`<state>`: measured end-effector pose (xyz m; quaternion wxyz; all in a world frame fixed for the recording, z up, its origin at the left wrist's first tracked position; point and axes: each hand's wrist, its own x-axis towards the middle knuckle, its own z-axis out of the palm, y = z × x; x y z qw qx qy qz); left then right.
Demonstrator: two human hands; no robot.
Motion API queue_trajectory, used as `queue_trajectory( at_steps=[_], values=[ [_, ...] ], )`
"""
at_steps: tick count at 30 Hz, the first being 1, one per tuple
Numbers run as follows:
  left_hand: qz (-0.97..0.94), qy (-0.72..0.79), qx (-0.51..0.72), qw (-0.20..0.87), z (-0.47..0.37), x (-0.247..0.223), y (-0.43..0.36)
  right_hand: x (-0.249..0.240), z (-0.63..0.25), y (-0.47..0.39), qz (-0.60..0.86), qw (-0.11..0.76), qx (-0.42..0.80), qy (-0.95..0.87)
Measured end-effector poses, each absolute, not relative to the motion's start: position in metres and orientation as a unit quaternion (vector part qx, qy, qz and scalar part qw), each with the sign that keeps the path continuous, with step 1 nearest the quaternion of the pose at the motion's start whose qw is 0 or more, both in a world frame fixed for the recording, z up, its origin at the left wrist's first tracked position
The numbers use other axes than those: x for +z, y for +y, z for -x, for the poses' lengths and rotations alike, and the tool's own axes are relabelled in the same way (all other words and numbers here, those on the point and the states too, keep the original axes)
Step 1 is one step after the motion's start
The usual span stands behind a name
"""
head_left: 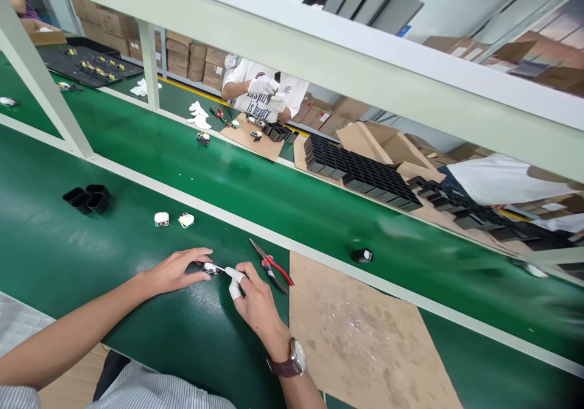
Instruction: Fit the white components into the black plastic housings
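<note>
On the green table, a small black housing (211, 269) with white material showing in its opening sits between the thumb and fingers of my left hand (176, 270), which steadies it. My right hand (253, 296) wears white finger covers on thumb and forefinger and pinches a thin, pale stick (221, 268). Its tip reaches the housing's opening; its exact kind is too small to tell. Red-handled long-nose pliers (269, 264) lie just beyond my right hand. Two small circuit boards topped with white, a left one (161, 219) and a right one (186, 220), rest farther back.
Several empty black housings (89, 199) stand at left. A stained cardboard sheet (365, 336) covers the table at right. Beyond a pale rail runs a green conveyor belt (255, 184) carrying a black housing (362, 255). Across it, a co-worker's gloved hands (269, 89) handle a part near rows of black housings (365, 171).
</note>
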<state>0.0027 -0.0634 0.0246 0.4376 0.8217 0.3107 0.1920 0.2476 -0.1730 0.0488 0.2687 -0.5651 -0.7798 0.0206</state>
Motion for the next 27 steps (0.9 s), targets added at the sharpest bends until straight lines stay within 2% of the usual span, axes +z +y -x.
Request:
queue_trajectory(
  at_steps=[4,10,17,27],
  values=[
    [-0.827,0.300,0.202,0.431,-0.002,0.021,-0.063,0.056,-0.250,-0.164,0.535,0.261,0.027,-0.803],
    [-0.832,0.281,0.223,0.424,-0.003,0.019,-0.063,0.071,-0.250,-0.162,0.487,0.174,-0.018,-0.856],
    [-0.828,0.301,0.196,0.431,-0.003,0.024,-0.063,0.065,-0.259,-0.172,0.537,0.231,0.002,-0.811],
    [-0.819,0.304,0.209,0.440,-0.004,0.025,-0.063,0.071,-0.253,-0.171,0.551,0.198,0.022,-0.810]
  ],
)
